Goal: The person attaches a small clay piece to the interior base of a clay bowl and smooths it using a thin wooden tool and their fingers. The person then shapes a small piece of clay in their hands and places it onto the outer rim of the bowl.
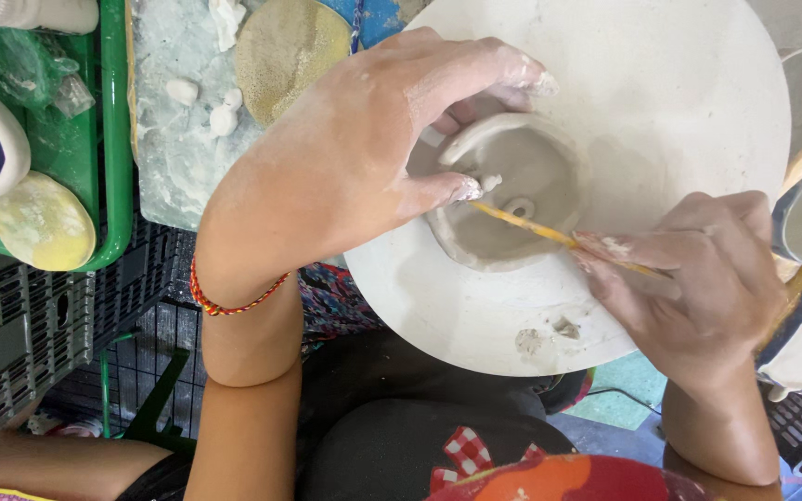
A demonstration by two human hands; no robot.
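Left hand [364, 158] cupped round soft clay bowl [508, 190], right hand [707, 278] pinched on wooden stick [531, 225]; risked gouging or denting wall under excess pressure.

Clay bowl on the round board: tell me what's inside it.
Inside the clay bowl: a small clay ring, a clay bit and the stick tip. The left hand covers its left rim.
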